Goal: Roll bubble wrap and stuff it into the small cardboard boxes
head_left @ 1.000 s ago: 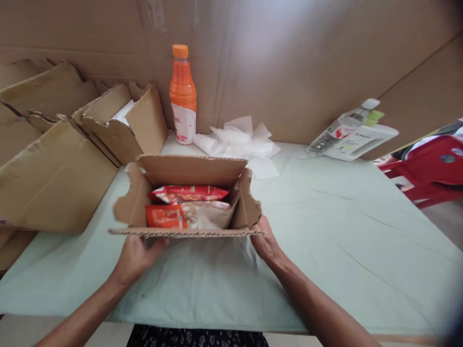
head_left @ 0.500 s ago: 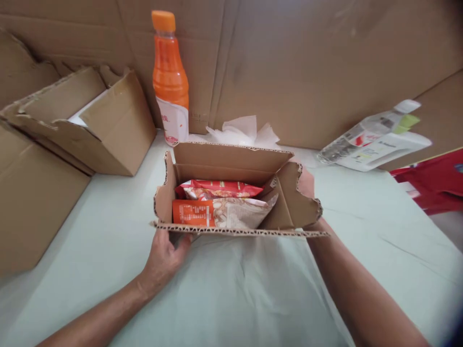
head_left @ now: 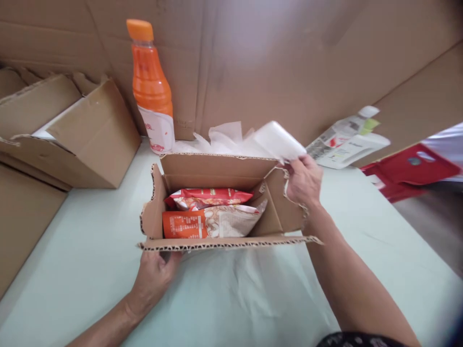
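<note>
Touching the open brown cardboard box's [head_left: 217,168] near wall, its grip too hidden to tell, the left hand [head_left: 155,274] lay before two red-and-beige plastic packets [head_left: 213,222] inside. The right hand [head_left: 306,180], earlier behind the box, now pinched a flat white foam-like piece [head_left: 278,140] at its far-right corner; both partly blocked crumpled white sheets [head_left: 226,137] beside an orange bottle [head_left: 151,79].

Two packets [head_left: 188,226], one behind the other, are contained in the carton [head_left: 217,168], behind which sheets [head_left: 226,136] are placed on the table [head_left: 361,250], flanked by a bottle [head_left: 152,86] at left and a container [head_left: 356,156] at right.
</note>
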Demonstrator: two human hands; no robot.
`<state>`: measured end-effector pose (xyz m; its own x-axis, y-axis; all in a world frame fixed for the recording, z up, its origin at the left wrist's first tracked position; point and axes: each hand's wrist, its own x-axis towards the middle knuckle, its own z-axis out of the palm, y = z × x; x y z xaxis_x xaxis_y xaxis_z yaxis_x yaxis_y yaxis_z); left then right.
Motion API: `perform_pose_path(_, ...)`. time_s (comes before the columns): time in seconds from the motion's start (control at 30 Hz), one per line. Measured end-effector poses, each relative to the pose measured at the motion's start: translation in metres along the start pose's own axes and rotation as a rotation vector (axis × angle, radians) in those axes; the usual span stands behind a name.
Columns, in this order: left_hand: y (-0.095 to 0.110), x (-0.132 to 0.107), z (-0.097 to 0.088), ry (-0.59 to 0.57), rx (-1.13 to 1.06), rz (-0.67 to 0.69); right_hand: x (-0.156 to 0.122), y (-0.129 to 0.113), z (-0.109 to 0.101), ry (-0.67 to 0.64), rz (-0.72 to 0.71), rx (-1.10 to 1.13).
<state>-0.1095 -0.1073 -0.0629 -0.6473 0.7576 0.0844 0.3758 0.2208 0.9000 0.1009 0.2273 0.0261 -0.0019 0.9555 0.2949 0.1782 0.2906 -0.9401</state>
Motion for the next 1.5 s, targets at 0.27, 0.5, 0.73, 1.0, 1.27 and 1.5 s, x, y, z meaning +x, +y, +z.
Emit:
perform_pose_path(0.27,0.010,0.004,-0.002,0.003,-0.172,-0.051,-0.114,0.004,-0.177,0.055,0.287,-0.364)
perform_pose_path(0.5,0.021,0.003,-0.007,-0.034,-0.199,0.022,-0.167,-0.043,-0.143,-0.307,-0.029,-0.420)
perform_pose_path(0.73,0.035,0.011,-0.012,-0.030,-0.205,0.044,-0.155,-0.043,-0.043,-0.698,-0.107,-0.476)
perform_pose_path(1.0,0.026,0.071,-0.008,0.108,-0.157,0.078,-0.106,-0.035,0.022,-0.710,-0.114,-0.479)
perform_pose_path(1.27,0.015,0.140,-0.009,0.096,-0.171,0.104,-0.066,-0.012,0.077,-0.641,-0.143,-0.383)
perform_pose_path(1.5,0.008,0.143,-0.002,0.110,-0.202,0.141,-0.071,-0.012,0.078,-0.640,-0.101,-0.409)
